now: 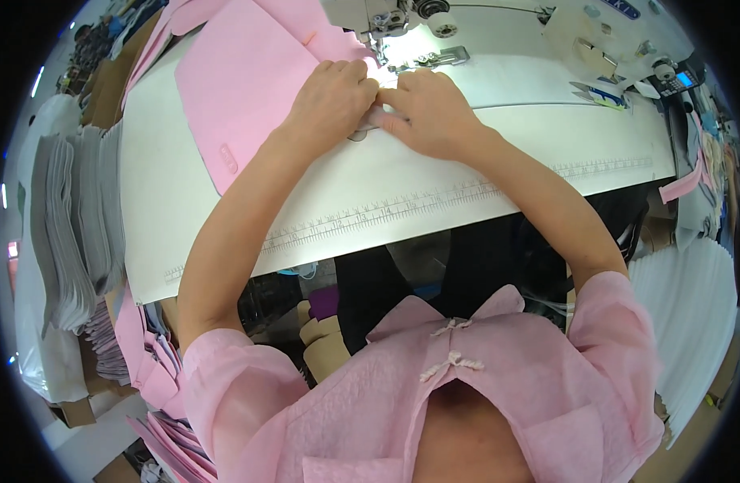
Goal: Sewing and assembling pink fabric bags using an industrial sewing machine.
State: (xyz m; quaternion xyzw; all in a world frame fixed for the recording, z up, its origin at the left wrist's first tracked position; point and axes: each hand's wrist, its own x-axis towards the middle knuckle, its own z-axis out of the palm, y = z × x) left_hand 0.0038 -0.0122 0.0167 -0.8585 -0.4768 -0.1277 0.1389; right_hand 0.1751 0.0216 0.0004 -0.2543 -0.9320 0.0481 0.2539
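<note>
A pink fabric panel (241,88) lies on the left of the white sewing table (434,161), a small pale patch near its lower corner. Its right side runs under my left hand (331,101), whose fingers are curled and closed at the fabric's edge, just in front of the lit needle area. Close against it, my right hand (428,113) has its fingers bent and pressed together, with the thumb toward the left hand. What lies between the fingertips is mostly hidden. The sewing machine head (386,20) stands just beyond both hands.
A printed ruler (378,213) runs along the table's near edge. Thread snips (603,97) lie at the right, near a control panel (680,80). Stacked grey pieces (72,217) stand at the left, and white sheets (688,314) hang at the right.
</note>
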